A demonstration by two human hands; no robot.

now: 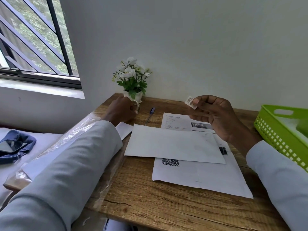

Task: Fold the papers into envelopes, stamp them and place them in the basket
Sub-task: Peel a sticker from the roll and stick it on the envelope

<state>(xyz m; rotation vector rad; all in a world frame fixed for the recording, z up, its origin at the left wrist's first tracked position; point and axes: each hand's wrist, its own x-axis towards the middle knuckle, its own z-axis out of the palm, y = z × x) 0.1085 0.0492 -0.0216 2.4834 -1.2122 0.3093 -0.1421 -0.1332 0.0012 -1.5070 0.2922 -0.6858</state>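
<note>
A white envelope (173, 144) lies flat in the middle of the wooden table (166, 205), on top of a printed sheet (200, 177) with a QR code. My right hand (216, 117) is raised above the sheet's far end and pinches a small white stamp (190, 102) between thumb and fingertips. My left hand (121, 110) is at the table's far left, fingers curled on a small whitish roll or strip (136, 106) just in front of the flower pot. The green plastic basket (280, 134) stands at the right edge.
A pot of white flowers (132, 77) stands against the wall. A blue pen (150, 115) lies beside it. Another white paper (124, 130) pokes out under my left wrist. Clear plastic wrap (70, 139) covers the table's left edge; a phone (12, 145) rests on blue cloth further left.
</note>
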